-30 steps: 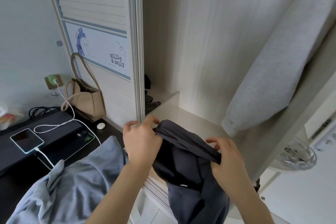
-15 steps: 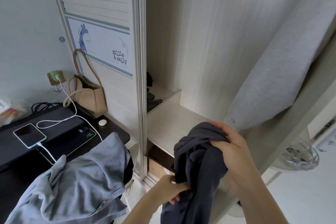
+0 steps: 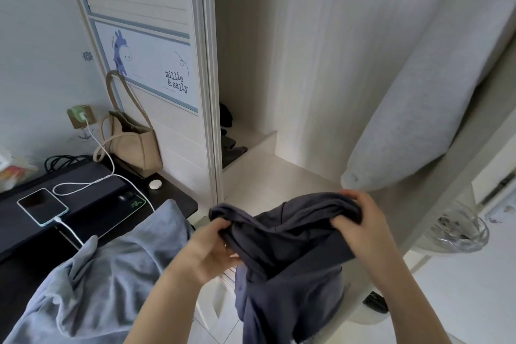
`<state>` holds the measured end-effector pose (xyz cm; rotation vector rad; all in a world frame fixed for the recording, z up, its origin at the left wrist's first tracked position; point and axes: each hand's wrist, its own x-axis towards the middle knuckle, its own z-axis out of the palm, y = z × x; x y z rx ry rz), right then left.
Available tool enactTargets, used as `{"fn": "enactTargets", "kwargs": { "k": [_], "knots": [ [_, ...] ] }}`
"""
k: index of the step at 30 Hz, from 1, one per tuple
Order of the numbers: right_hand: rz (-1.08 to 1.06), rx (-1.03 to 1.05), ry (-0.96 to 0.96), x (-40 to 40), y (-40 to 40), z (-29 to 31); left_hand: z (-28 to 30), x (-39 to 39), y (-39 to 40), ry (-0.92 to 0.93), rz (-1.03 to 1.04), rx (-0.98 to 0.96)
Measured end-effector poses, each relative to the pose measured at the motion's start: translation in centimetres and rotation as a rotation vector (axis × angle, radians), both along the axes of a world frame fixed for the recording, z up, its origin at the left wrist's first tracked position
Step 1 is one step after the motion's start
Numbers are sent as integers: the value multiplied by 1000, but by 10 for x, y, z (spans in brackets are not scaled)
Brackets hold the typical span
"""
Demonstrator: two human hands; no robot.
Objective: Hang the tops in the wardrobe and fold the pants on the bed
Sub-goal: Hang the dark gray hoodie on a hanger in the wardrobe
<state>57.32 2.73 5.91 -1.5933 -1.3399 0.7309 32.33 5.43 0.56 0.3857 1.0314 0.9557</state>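
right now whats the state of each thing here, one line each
dark garment: bunched, held up by both hands
left hand: gripping the garment's left edge
right hand: gripping its right edge
wardrobe door: slid open
light grey top: hanging inside the wardrobe
phone: plugged in, screen dark
blue-grey garment: crumpled, lying loose

Home bedroom, open wardrobe, hanging garment, cluttered desk

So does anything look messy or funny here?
A little. A light blue-grey garment lies crumpled, spilling over the black desk edge. The dark top, gripped by left hand and right hand, is bunched up.
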Motion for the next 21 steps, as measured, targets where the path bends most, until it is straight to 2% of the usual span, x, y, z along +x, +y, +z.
{"fn": "enactTargets", "kwargs": {
  "k": [2, 4, 6, 8, 9, 10, 13, 14, 15, 17, 19, 20, 21],
  "knots": [
    [136, -43, -388, -2, 0, -13, 19, 2, 1, -36, -8, 53],
    [203, -121, -626, -5, 1, -30, 36, 4, 3, -55, -11, 104],
    [198, -210, -784, -3, 2, -40, 49, 7, 4, -37, -15, 156],
    [131, -222, -778, 3, 4, -43, 55, 10, 4, 60, -42, 262],
    [69, -187, -722, 7, 7, -42, 56, 12, 2, 189, -60, 327],
    [-4, -131, -648, 11, 9, -41, 57, 15, 0, 394, -120, 393],
    [-156, 71, -406, 22, 18, -29, 42, 33, -1, 1208, -410, 632],
    [-161, 110, -350, 27, 22, -25, 35, 41, 1, 1414, -406, 664],
    [-152, 134, -314, 28, 25, -22, 31, 47, 3, 1537, -361, 642],
    [-109, 140, -302, 33, 31, -18, 24, 51, 9, 1628, -223, 528],
    [-33, 90, -366, 39, 35, -18, 20, 45, 19, 1620, -138, 441],
    [6, 64, -388, 42, 36, -18, 19, 39, 24, 1518, -85, 408],
    [46, 37, -387, 44, 35, -19, 19, 34, 29, 1321, -12, 371]
  ]
}}
